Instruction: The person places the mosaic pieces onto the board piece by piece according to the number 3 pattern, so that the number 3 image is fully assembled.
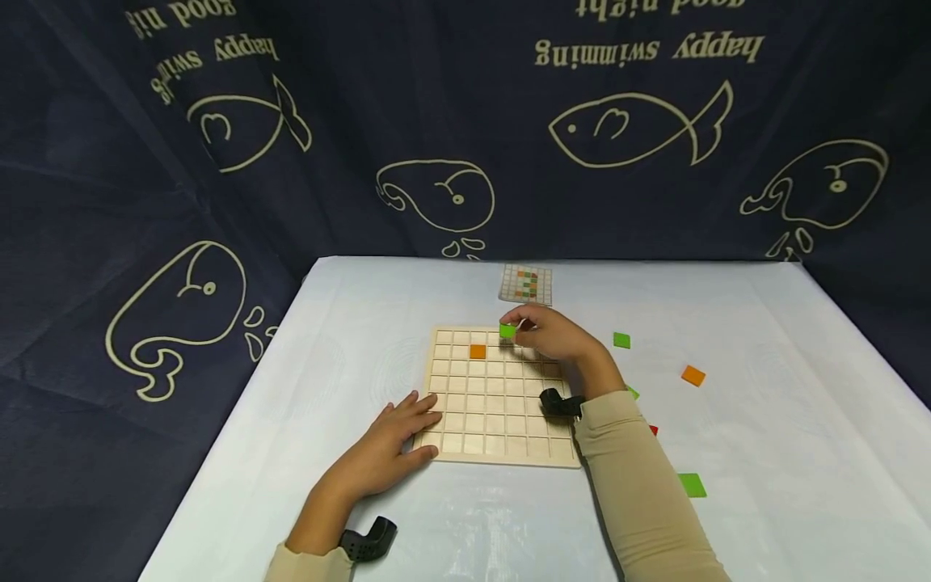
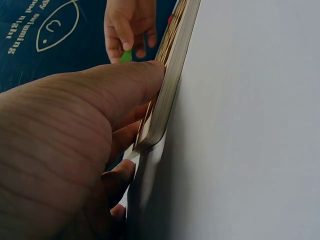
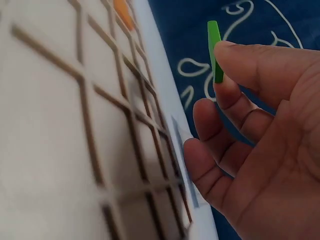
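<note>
Tile (image 1: 507, 331), thin green square, over far edge of pale wooden grid board (image 1: 496, 423) | right hand (image 1: 550, 333), nearer, pinches it, right of orange square tile (image 1: 478, 352) | I see left hand (image 1: 393, 439), fingers spread, at board's left edge

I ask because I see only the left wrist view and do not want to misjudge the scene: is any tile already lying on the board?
Observer: Yes, one orange tile lies on the wooden board, close to its far edge.

Operator: Thank you. And what lies on the table beyond the right hand?

Observer: A card lies there, printed with a grid that has some coloured squares.

Operator: Understood. Are there also loose tiles at the right side of the board?

Observer: Yes, green tiles and a second orange piece lie on the table there.
</note>
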Demonstrator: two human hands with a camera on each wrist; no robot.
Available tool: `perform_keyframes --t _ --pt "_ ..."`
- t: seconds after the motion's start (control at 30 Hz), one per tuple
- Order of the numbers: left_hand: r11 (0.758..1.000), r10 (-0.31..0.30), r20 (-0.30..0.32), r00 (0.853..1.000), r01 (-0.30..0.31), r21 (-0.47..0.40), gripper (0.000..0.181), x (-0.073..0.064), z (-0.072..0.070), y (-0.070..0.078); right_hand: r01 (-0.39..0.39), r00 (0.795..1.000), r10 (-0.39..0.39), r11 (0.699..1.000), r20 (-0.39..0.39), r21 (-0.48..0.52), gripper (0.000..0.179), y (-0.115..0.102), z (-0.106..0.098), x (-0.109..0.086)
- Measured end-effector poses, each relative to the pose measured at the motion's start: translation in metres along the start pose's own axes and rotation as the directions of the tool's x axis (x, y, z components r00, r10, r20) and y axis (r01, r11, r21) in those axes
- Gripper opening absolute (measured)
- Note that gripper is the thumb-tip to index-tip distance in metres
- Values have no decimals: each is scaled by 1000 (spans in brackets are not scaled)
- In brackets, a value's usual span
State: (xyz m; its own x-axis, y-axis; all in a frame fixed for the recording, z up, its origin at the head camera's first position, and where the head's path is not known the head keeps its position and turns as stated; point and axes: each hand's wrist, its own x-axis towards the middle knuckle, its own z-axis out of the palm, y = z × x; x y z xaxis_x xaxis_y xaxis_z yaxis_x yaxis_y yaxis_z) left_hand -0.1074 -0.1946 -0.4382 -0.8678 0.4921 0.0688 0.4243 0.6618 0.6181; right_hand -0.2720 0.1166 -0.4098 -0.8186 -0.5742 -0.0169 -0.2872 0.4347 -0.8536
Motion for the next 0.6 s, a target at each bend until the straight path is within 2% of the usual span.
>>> perform_keyframes --t 0.17,0.37,0.6 --pt "1000 -4 0 1000 4 9 50 0 0 0 -17 1000 16 999 25 34 32 -1 13 6" --pt "1000 -6 3 1000 6 9 50 0 1 1 -24 998 25 999 57 -28 33 3 23 7" --pt "1000 -1 -3 1000 1 5 50 1 1 0 -27 998 31 998 52 -62 32 0 27 9"
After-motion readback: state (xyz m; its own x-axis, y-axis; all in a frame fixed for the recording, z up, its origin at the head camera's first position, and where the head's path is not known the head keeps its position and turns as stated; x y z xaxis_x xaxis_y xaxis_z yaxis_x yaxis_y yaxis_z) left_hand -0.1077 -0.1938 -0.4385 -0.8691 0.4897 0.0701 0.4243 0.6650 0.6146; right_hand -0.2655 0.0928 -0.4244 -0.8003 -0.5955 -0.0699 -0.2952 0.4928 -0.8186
